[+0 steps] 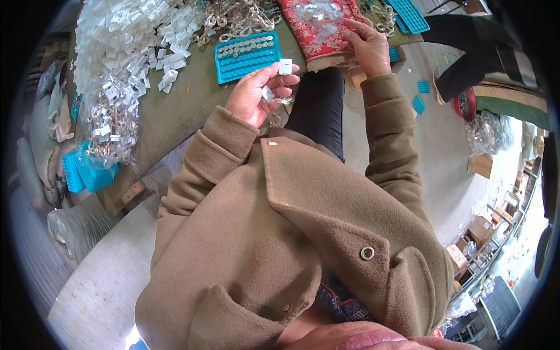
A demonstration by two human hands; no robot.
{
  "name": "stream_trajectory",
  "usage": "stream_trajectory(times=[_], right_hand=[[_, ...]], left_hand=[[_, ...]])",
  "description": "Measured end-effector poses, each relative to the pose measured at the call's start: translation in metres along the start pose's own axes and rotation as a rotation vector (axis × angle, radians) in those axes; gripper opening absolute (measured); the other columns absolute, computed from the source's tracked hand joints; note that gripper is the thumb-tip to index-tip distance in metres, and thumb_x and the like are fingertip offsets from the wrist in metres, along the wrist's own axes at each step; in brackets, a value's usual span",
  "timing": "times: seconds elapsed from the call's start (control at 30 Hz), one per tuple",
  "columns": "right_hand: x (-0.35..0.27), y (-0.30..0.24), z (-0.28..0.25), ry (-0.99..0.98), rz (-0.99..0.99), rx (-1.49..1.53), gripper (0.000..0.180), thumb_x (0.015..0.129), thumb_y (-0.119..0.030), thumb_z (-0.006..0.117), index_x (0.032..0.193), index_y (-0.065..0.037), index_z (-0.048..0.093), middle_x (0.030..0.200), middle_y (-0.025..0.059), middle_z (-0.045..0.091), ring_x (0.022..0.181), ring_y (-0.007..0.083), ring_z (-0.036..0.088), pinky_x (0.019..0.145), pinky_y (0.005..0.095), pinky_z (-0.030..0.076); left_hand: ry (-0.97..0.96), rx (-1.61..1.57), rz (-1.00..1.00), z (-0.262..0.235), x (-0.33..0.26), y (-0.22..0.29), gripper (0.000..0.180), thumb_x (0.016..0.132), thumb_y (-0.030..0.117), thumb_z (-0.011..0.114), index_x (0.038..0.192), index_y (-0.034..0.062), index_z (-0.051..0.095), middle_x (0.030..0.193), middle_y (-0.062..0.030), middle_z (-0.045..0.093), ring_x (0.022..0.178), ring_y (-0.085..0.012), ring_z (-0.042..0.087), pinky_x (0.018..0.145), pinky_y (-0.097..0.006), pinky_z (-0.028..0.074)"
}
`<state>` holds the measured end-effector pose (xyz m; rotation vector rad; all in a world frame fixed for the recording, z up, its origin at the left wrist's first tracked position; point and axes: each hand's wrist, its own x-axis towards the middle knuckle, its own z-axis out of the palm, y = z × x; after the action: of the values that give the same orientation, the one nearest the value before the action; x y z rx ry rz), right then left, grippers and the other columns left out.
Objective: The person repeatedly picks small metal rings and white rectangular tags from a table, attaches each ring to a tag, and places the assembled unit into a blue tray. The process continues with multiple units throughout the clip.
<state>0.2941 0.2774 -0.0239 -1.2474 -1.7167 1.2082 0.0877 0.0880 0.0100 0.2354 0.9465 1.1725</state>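
I take this for a small assembly workshop: my feed shows a heap of white plastic parts [134, 35] at upper left, a blue tray [249, 71] of small round pieces [255, 44] at top centre, and cardboard boxes [480, 230] down the right side.

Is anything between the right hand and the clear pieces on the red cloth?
Nothing visible. The right hand is at the right side of the red patterned cloth, the clear pieces just left of its fingertips. The left hand, holding a white square piece, is off to the left, outside that gap.
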Motion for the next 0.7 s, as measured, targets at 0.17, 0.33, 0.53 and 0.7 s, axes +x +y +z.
stream_trajectory(times=[0.17, 0.33, 0.53, 0.7], right_hand=[[-0.007, -0.004, 0.001, -0.036, 0.065, 0.308, 0.020, 0.089, -0.009, 0.066, 0.106, 0.001, 0.067, 0.093, 0.0046, 0.069, 0.072, 0.0098, 0.066, 0.067, 0.0213, 0.056], [-0.009, -0.005, 0.000, -0.062, 0.109, 0.415, 0.012, 0.091, -0.010, 0.063, 0.098, 0.000, 0.066, 0.085, 0.0048, 0.067, 0.071, 0.0108, 0.066, 0.065, 0.0234, 0.057], [-0.029, -0.023, 0.011, -0.253, 0.154, 0.721, 0.012, 0.094, -0.015, 0.060, 0.097, -0.004, 0.064, 0.083, 0.0022, 0.064, 0.070, 0.0097, 0.062, 0.062, 0.0233, 0.053], [-0.053, -0.053, 0.032, -0.433, 0.125, 0.718, 0.013, 0.097, -0.017, 0.057, 0.101, -0.006, 0.061, 0.092, 0.0013, 0.063, 0.080, 0.0086, 0.061, 0.071, 0.0234, 0.050]], left_hand=[[-0.023, 0.014, 0.003, -0.001, -0.004, 0.002, 0.036, 0.099, 0.029, 0.051, 0.120, 0.0015, 0.060, 0.088, 0.0000, 0.068, 0.066, -0.0036, 0.060, 0.049, -0.016, 0.046], [-0.004, -0.010, 0.012, 0.004, -0.010, 0.003, 0.036, 0.099, 0.029, 0.052, 0.120, 0.0015, 0.060, 0.088, -0.0001, 0.067, 0.066, -0.0041, 0.059, 0.050, -0.017, 0.046], [-0.023, -0.079, 0.037, 0.010, -0.015, 0.004, 0.036, 0.097, 0.030, 0.054, 0.122, 0.0032, 0.059, 0.092, -0.0024, 0.067, 0.067, -0.0068, 0.060, 0.054, -0.023, 0.051], [-0.067, -0.137, 0.075, 0.007, -0.018, 0.010, 0.032, 0.096, 0.030, 0.058, 0.116, 0.0054, 0.060, 0.096, -0.0058, 0.066, 0.071, -0.0100, 0.061, 0.056, -0.022, 0.050]])
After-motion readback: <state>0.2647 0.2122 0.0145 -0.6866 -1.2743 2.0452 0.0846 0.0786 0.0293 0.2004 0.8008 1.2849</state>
